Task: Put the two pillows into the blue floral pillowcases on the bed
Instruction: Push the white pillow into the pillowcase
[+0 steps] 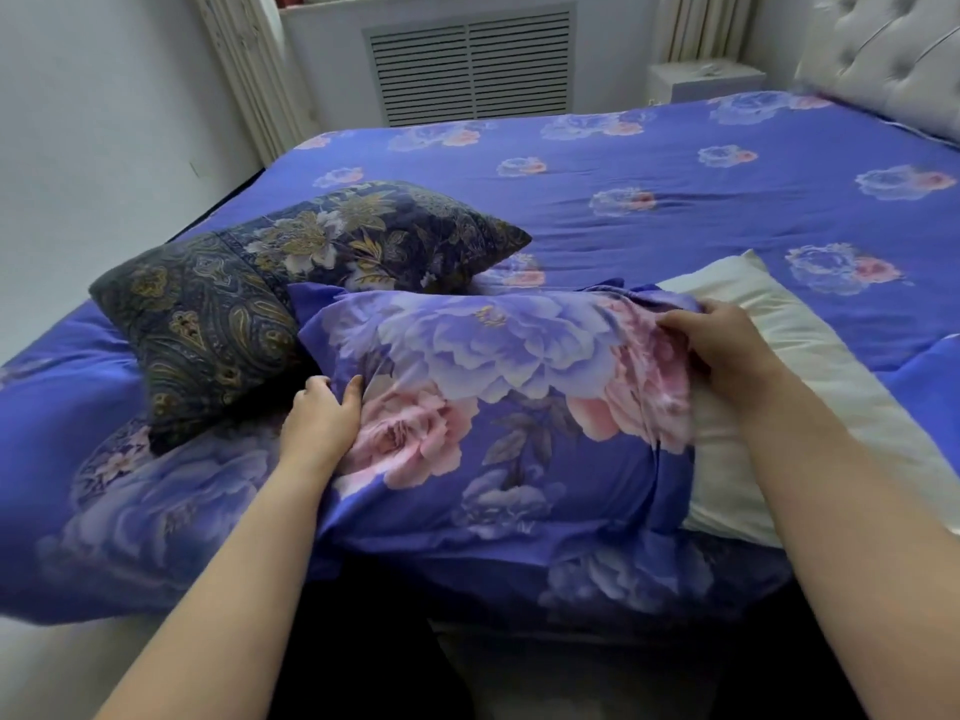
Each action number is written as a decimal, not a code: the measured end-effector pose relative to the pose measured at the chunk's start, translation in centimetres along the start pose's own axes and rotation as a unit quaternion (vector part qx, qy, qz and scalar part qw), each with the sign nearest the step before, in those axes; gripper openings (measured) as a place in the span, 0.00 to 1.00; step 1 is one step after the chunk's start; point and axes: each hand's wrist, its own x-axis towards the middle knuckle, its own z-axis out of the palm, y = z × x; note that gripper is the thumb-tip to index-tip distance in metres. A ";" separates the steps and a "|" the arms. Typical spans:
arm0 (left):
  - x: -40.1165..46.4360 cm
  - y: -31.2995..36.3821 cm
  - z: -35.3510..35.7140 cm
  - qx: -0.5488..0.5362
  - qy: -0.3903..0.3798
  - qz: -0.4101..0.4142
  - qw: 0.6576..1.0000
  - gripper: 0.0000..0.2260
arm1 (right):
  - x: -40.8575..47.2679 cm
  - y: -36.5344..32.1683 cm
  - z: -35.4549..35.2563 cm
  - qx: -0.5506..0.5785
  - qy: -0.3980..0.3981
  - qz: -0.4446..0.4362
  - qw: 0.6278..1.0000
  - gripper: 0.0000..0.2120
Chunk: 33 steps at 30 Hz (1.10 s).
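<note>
**Blue floral pillowcase partly drawn over white pillow at near edge of bed**

Blue cotton-like pillowcase with large lilac and pink peony print [493, 407] lies across the near edge of the bed, its long axis running left to right. It covers most of a plain white pillow [810, 397]; the uncovered end of the pillow projects from the open mouth of the case on the right side. The fabric at the mouth is bunched into folds.

Right hand [727, 350] sits at the open mouth of the case, fingers curled into the gathered fabric, gripping it where it meets the white pillow. Left hand [324, 413] is at the closed left end of the case, thumb and fingers curled round that end and holding it.

A second pillow in a dark navy cover with gold paisley and floral pattern [291, 293] lies just behind and to the left of the blue case, touching its upper left corner. Beneath this dark pillow, at the left near corner of the bed, lies another piece of blue floral fabric with large lilac flowers [156, 506]; whether it is the second pillowcase cannot be determined.

All items rest on a blue bedspread printed with smaller lilac and pink flowers [675, 163]. A pale tufted upholstered headboard [893, 59] stands at the far right. A white louvred radiator grille [470, 67] is set in the wall beyond the bed, with pale curtains [244, 70] on either side.
</note>
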 end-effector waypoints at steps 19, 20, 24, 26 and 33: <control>0.2 0.5 -2.7 -0.250 -0.014 -0.016 0.968 0.15 | -14.5 8.5 4.3 -0.185 0.057 -0.207 0.959 0.14; 0.7 1.6 -3.3 -0.241 0.017 -0.004 0.970 0.14 | -15.0 9.6 4.2 -0.256 0.051 -0.244 0.934 0.18; 3.0 6.0 -6.3 -0.237 0.128 0.037 0.962 0.13 | -15.8 13.8 3.6 -0.481 -0.004 -0.317 0.817 0.22; 4.2 6.6 -7.2 -0.230 0.161 0.034 0.959 0.15 | -14.9 13.9 1.1 -0.510 0.037 -0.305 0.803 0.27; 3.1 -0.9 -2.6 -0.159 0.093 -0.106 0.977 0.17 | -13.1 10.9 -5.7 -0.540 0.162 -0.181 0.806 0.17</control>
